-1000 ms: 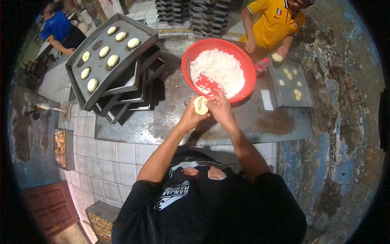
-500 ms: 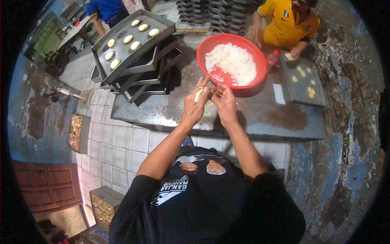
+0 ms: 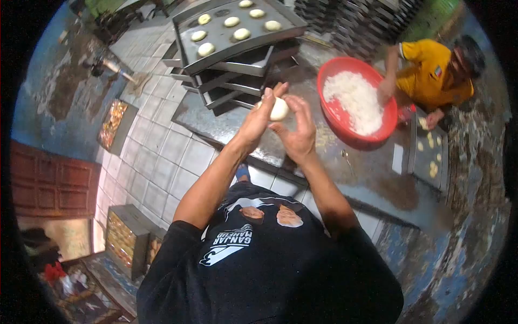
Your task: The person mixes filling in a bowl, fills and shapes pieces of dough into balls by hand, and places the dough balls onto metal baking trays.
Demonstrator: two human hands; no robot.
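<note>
while left hand (image 3: 257, 120) lies against one side of the dough ball (image 3: 279, 109), fingers fairly straight, right hand (image 3: 299, 131) curls round the other; ball held between both. red bowl (image 3: 371, 142) right of hands, stacked trays (image 3: 248, 51) beyond left hand, spoon (image 3: 345, 154) right of right wrist.

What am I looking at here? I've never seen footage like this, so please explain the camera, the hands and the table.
There is no machine: a person works bare-handed. Their one camera is worn on the head and looks forward and down, so the arms reach up from the bottom. The left hand and right hand hold a pale dough ball between them. On the table are a red bowl of white crumbs, stacked trays with more balls on top, what looks like a spoon, and another tray at right. A co-worker's hand is at the bowl.
</note>
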